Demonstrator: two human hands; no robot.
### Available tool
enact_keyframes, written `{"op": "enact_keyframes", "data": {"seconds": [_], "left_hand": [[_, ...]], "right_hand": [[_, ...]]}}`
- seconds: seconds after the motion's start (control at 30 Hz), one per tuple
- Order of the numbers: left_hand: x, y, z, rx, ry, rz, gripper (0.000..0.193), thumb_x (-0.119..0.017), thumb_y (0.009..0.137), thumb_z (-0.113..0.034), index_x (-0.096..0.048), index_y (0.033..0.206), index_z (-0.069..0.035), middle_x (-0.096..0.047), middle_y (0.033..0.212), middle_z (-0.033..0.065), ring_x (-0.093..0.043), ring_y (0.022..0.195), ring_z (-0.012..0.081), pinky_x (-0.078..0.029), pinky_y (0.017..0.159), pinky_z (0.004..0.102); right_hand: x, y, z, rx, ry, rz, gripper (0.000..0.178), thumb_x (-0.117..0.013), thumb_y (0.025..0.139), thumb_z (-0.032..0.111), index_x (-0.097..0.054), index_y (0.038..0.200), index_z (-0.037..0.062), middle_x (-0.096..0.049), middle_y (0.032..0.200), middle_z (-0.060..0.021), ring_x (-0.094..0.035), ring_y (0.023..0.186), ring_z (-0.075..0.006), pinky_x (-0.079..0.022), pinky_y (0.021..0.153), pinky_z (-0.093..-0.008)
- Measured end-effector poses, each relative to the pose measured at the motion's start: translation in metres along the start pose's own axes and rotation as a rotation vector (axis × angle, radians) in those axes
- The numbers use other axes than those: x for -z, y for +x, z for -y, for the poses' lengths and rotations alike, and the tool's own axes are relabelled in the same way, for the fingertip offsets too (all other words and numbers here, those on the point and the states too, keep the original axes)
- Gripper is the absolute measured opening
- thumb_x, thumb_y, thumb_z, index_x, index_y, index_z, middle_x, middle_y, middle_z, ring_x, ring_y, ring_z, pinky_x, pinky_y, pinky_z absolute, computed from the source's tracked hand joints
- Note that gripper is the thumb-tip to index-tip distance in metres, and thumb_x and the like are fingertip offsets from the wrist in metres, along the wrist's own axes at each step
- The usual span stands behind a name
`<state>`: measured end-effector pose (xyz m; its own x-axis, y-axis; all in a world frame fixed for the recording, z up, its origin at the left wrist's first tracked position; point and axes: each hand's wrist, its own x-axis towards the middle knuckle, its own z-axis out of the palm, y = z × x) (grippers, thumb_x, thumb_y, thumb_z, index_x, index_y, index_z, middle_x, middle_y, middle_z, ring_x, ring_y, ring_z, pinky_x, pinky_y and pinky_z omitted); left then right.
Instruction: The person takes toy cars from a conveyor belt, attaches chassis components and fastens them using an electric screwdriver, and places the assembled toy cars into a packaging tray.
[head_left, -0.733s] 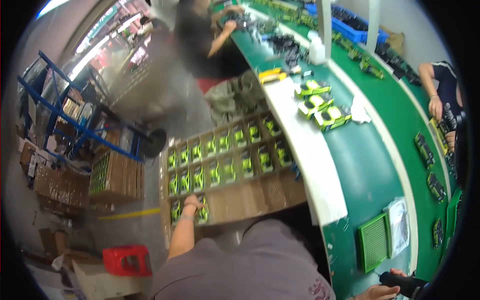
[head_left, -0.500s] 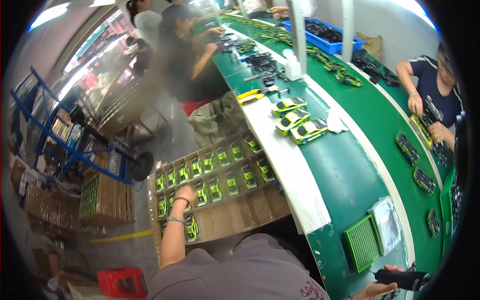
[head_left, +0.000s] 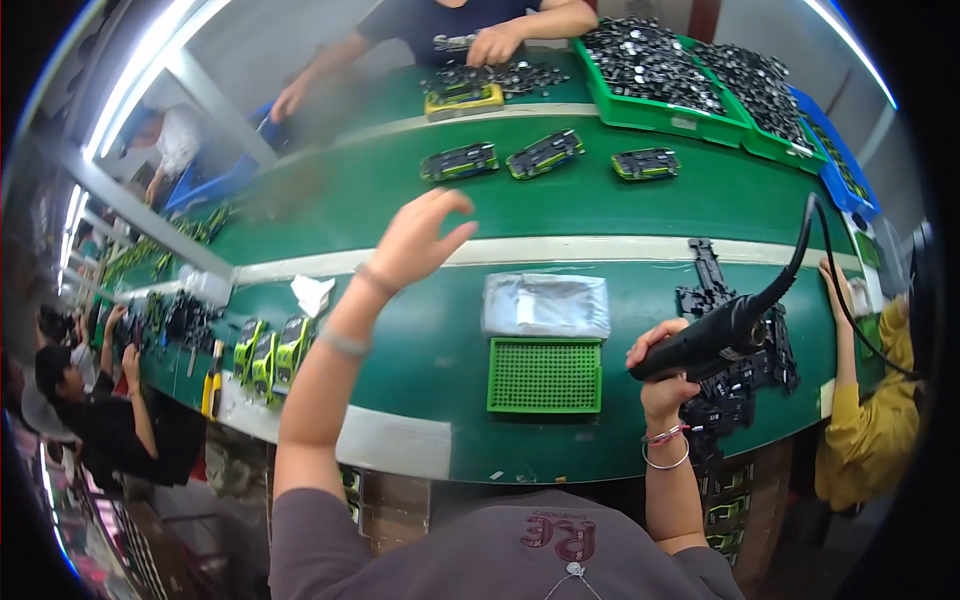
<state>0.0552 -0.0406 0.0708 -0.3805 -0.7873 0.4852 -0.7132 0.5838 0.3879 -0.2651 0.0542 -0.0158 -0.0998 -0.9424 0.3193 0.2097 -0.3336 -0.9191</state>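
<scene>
My left hand (head_left: pixel 422 238) reaches forward over the near edge of the green conveyor belt (head_left: pixel 340 215), fingers apart and curved, with nothing in them. Just beyond it lie toy cars with black undersides up and green edges: a left car (head_left: pixel 458 161), a tilted middle car (head_left: pixel 545 154) and a right car (head_left: pixel 646 164). My right hand (head_left: pixel 664 375) is wrapped round a black electric screwdriver (head_left: pixel 700 345), its cable rising to the right. Beneath and beside the screwdriver lies a pile of black plastic chassis parts (head_left: pixel 735 400) on the green table.
A green mesh tray (head_left: pixel 545 376) and a plastic-wrapped packet (head_left: pixel 547 306) lie in front of me. Green cars (head_left: pixel 264 362) and yellow-handled pliers (head_left: pixel 212 380) are at left. Green bins of small parts (head_left: pixel 660 75) stand far right. Co-workers sit across, left and right (head_left: pixel 870 440).
My view has swung right toward the belt. My left hand has come up from the carton of green cars to above the belt's edge. My right hand still holds the screwdriver.
</scene>
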Motion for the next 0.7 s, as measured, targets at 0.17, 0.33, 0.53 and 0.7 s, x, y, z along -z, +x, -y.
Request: {"op": "enact_keyframes", "data": {"seconds": [0.17,0.33,0.53,0.7], "left_hand": [[-0.119,0.108,0.06,-0.028,0.063,0.054,0.033,-0.064,0.079,-0.02,-0.052,0.106,-0.005,-0.055,0.106,0.0175,-0.053,0.1,0.0348,-0.044,0.086,0.04],[-0.162,0.134,0.089,0.151,0.115,0.092,0.041,-0.069,0.074,-0.017,-0.049,0.108,-0.008,-0.054,0.107,0.0212,-0.049,0.105,0.0394,-0.042,0.09,0.044],[-0.131,0.113,0.074,-0.104,0.093,-0.059,0.03,-0.068,0.072,-0.011,-0.054,0.099,-0.006,-0.056,0.098,0.0174,-0.051,0.094,0.0362,-0.043,0.083,0.0418],[-0.06,0.044,-0.002,-0.078,-0.265,0.163,0.04,-0.069,0.073,-0.013,-0.055,0.11,-0.004,-0.058,0.107,0.0163,-0.054,0.099,0.0329,-0.044,0.086,0.0378]], "right_hand": [[-0.002,0.002,0.002,0.018,0.031,0.008,0.098,-0.034,0.048,0.094,-0.04,0.09,0.0061,-0.049,0.062,-0.0052,-0.051,0.054,-0.0145,-0.046,0.055,-0.027],[-0.006,0.0,0.002,-0.017,0.061,-0.015,0.096,-0.036,0.049,0.094,-0.04,0.088,0.0063,-0.049,0.062,-0.0054,-0.051,0.053,-0.0148,-0.045,0.053,-0.0272],[-0.005,0.004,0.0,-0.068,0.102,0.0,0.098,-0.038,0.047,0.094,-0.04,0.09,0.0057,-0.049,0.063,-0.0054,-0.051,0.054,-0.0148,-0.045,0.054,-0.027],[0.001,0.007,-0.002,-0.027,0.062,0.023,0.096,-0.04,0.048,0.093,-0.041,0.088,0.0053,-0.05,0.066,-0.0068,-0.053,0.058,-0.0169,-0.046,0.056,-0.0289]]}}
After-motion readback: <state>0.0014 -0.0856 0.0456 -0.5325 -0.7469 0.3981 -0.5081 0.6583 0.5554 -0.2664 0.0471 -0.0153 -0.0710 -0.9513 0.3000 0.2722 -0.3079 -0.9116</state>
